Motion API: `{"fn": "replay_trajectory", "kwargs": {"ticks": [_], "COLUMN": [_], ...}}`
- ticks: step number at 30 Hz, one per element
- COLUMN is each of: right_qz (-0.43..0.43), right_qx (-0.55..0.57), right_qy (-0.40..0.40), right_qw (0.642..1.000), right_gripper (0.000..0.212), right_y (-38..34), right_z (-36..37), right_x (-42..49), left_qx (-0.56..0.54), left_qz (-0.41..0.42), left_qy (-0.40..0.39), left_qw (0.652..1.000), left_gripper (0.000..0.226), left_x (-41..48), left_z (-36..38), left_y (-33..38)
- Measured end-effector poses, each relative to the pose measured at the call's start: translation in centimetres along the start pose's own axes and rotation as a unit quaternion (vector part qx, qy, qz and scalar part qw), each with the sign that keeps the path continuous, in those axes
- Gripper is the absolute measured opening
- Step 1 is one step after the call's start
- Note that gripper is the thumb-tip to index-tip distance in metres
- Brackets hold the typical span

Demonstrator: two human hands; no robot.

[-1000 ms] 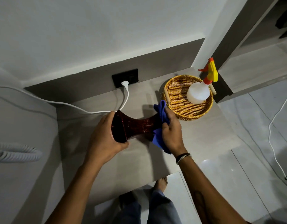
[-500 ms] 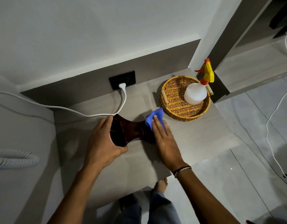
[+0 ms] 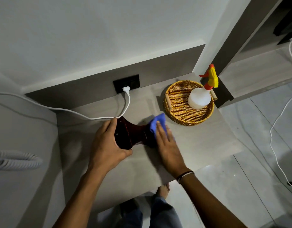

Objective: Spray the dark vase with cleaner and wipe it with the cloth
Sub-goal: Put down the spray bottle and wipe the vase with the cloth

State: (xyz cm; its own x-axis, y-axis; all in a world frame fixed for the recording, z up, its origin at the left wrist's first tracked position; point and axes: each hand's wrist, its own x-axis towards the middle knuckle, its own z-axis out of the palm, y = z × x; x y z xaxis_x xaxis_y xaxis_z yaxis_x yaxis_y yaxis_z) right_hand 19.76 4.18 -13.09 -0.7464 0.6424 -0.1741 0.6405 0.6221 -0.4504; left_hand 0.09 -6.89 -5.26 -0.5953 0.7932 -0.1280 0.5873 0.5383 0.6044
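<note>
Clearly the wiping is under way. The dark red-brown, hourglass-shaped glossy vase lies on its side on the grey stone-look counter, held at both ends. The left hand is closed around the wide flared end nearest it, fingers curled over the rim and thumb underneath, steadying the piece. The right hand lies flat with fingers stretched out, pressing the small blue cloth against the opposite end of the vase; the cloth bunches up beyond the fingertips and wraps under the palm, so how much of it lies beneath the hand cannot be told.

Up and to the right of the right hand, near but clear of it, sits the round woven wicker tray, and in it stands the white plastic spray bottle with the yellow-and-orange trigger head, upright and untouched by either hand. That suggests the spraying step is finished, though no wet film can be made out on the dark surface. Beyond the left hand a white cable runs from the black wall socket and passes just behind the vase.

What seems left: the narrow waist and the end under the left hand, then standing the vase upright.
</note>
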Motion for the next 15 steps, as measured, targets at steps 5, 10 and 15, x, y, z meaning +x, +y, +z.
{"fn": "replay_trajectory", "kwargs": {"ticks": [5, 10, 15], "right_qz": [0.002, -0.109, -0.073], "right_qx": [0.089, 0.268, 0.071], "right_qy": [0.045, 0.099, 0.033], "right_qw": [0.995, 0.952, 0.994], "right_gripper": [0.104, 0.101, 0.101], "right_y": [-2.6, -7.8, -1.7], "right_z": [0.8, 0.7, 0.8], "right_x": [-0.6, -1.2, 0.5], "left_qx": [0.015, 0.020, 0.059], "left_qz": [0.024, 0.024, 0.031], "left_qy": [0.013, -0.007, -0.024], "left_qw": [1.000, 0.999, 0.997], "left_gripper": [0.083, 0.067, 0.082], "left_x": [0.4, 0.9, 0.6], "left_z": [0.7, 0.3, -0.2], "left_y": [0.6, 0.9, 1.2]}}
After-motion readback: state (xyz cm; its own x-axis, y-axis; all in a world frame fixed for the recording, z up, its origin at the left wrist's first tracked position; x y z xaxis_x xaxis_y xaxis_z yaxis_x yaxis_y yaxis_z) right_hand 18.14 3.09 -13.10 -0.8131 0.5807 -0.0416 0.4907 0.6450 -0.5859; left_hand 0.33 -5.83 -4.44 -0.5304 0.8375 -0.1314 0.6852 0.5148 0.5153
